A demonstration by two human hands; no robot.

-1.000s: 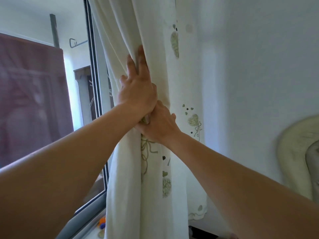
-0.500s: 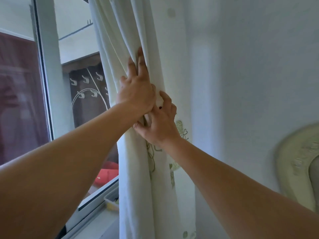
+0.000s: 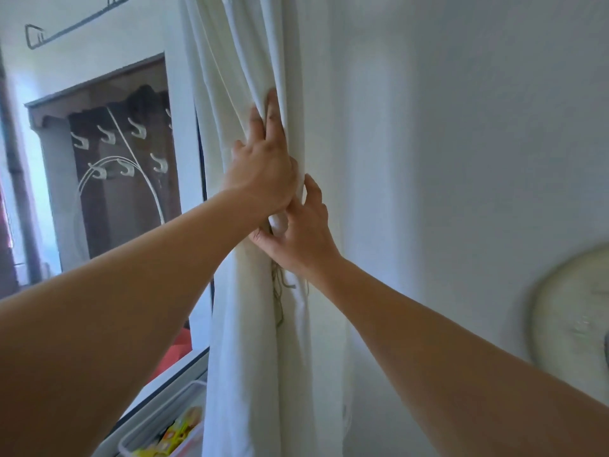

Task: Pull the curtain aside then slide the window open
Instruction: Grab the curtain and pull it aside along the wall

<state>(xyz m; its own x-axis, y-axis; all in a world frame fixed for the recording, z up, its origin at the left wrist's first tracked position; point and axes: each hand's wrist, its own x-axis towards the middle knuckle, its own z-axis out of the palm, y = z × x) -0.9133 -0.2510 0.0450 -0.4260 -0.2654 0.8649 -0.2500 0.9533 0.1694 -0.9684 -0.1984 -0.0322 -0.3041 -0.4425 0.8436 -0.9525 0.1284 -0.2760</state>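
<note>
A cream curtain with green embroidery hangs bunched in tight folds against the white wall, at the right edge of the window. My left hand presses flat on the bunched cloth, its fingers pointing up into the folds. Just below it, my right hand pinches a fold between thumb and fingers. The window glass is uncovered to the left, with a dark upright frame edge right beside the curtain. The lower frame rail runs diagonally under my left forearm.
A clear plastic box holding yellow items sits on the sill at the bottom. A round cream cushion-like shape lies blurred at the right edge. Beyond the glass are a brown panel with white hooks and something red.
The curtain has been pushed further right and bunched tighter against the wall, uncovering more glass. My right hand's fingers have spread and shifted on the fold. The view has swung right.
</note>
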